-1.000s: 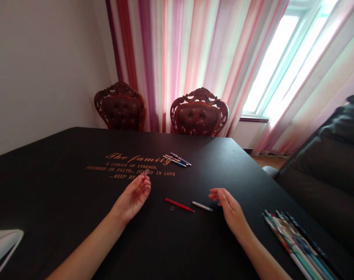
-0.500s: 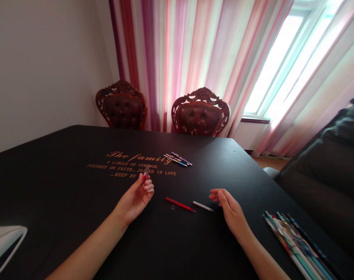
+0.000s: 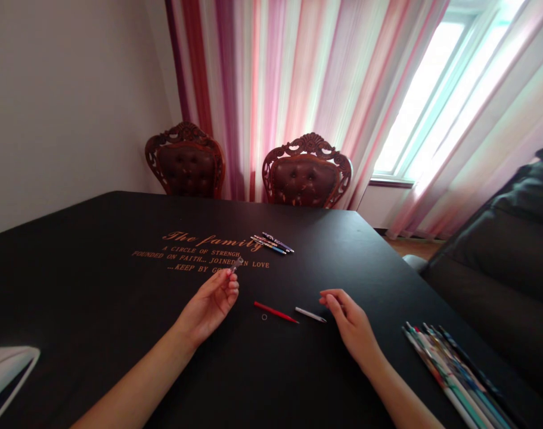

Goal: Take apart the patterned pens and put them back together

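Observation:
My left hand (image 3: 215,302) is raised over the middle of the table, its thumb and fingers pinching a short, see-through pen part (image 3: 238,264) that points up and to the right. Off to the right, my right hand (image 3: 349,319) hovers with loosely bent fingers and holds nothing visible. Nearest to it is a short white pen piece (image 3: 310,314) on the dark table. A red pen refill (image 3: 276,312) lies between the two hands. Just below the refill sits a tiny ring (image 3: 264,317).
Several pens (image 3: 272,243) lie together beyond my hands, over the table's gold lettering (image 3: 199,256). A larger bundle of pens (image 3: 459,381) rests at the right edge. A white object (image 3: 12,369) is at the lower left. Two carved chairs (image 3: 307,176) stand behind the table (image 3: 96,268).
My left hand has tilted the see-through piece from nearly upright toward the right. My right hand has shifted slightly left. The pieces on the table stay put.

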The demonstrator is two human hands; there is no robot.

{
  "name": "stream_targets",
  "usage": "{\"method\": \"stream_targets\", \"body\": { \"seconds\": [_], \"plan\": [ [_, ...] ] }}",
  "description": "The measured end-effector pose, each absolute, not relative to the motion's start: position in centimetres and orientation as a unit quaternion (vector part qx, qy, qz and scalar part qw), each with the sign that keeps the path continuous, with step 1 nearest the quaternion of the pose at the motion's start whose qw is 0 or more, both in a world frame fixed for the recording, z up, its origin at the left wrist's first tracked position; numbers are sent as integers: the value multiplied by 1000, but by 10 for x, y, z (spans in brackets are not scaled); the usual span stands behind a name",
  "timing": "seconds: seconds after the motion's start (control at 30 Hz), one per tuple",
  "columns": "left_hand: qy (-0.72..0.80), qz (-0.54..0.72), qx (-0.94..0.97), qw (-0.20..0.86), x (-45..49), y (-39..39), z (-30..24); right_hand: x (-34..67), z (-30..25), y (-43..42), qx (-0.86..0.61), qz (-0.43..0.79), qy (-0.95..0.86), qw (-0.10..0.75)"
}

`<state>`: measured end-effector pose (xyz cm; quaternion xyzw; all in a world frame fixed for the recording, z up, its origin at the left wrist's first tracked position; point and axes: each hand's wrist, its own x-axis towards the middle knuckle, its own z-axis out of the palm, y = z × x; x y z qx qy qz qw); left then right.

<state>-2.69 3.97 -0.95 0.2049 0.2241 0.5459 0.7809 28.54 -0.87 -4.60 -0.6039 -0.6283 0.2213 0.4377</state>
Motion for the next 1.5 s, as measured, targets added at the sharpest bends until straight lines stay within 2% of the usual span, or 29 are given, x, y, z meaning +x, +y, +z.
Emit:
{"method": "stream_targets", "body": {
  "seconds": [0.2,0.4,0.67,0.83,1.07,1.5],
  "plan": [
    [335,575,308,680,-27,44,-22,272,-37,-13,-561,72,-724,394],
    [411,562,370,615,-20,43,-27,248,-31,-18,-525,-5,-777,346],
    [419,547,402,602,-18,42,-27,229,-33,-20,-523,-9,-799,297],
    [424,538,429,589,-17,40,-24,234,-34,-19,-541,-13,-777,321],
    [423,510,470,583,-17,38,-25,254,-29,-20,-591,-15,-699,402],
    [424,465,509,587,-14,35,-22,250,-25,-24,-564,18,-729,387]
  ]
}}
